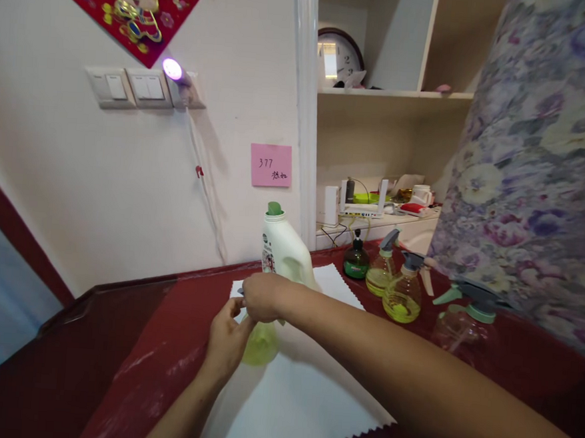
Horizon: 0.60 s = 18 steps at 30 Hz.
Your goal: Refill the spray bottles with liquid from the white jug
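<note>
A clear spray bottle (pixel 262 345) with yellow-green liquid stands on a white mat (pixel 290 392) in front of me. My right hand (pixel 267 297) is closed over its top, and a bit of the grey spray head (pixel 240 291) shows past the fingers. Lower down, my left hand (pixel 227 338) has its fingers closed at the bottle's neck, which is mostly hidden by both hands. Just behind stands a large pale green jug (pixel 288 245) without a cap, its green spout showing; my right hand and forearm cover its lower part.
To the right stand a dark pump bottle (pixel 356 258), two spray bottles with yellow liquid (pixel 379 275) (pixel 402 299) and a clear spray bottle (pixel 467 335). A floral curtain (pixel 541 163) hangs at the right. The wall (pixel 174 191) bounds the red-covered table (pixel 163 343) behind.
</note>
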Motion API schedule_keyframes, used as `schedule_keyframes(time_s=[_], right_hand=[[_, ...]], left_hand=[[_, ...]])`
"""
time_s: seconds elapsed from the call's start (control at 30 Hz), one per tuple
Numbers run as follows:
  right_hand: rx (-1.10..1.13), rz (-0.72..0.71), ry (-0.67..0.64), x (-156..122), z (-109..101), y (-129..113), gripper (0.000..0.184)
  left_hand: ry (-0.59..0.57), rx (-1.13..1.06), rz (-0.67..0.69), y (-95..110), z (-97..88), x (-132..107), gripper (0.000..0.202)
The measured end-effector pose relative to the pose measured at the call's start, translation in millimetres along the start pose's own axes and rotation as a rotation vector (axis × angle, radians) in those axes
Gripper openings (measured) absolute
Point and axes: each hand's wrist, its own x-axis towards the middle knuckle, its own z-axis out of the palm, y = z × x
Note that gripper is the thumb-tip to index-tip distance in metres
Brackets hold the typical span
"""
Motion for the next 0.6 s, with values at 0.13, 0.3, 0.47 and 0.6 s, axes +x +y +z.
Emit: schedule_keyframes(time_s=[0.13, 0.3, 0.47, 0.6], right_hand=[[0.010, 0.003, -0.030, -3, -5, 0, 0.029], [0.014, 0.000, -0.023, -5, -7, -2, 0.029], [0.015, 0.003, -0.008, -3, -5, -3, 0.027], [0.032, -0.007, 0.065, -1, -1, 0, 0.028]], left_hand=[[-0.175, -0.078, 0.025, 0, -8.8, 4, 0.050], [-0.239, -0.081, 0.000, 1, -12.1, 4, 0.052], [-0.036, 0.029, 0.005, 1, -4.6, 1, 0.058], [0.021, 0.063, 0.026, 1, -0.2, 1, 0.052]])
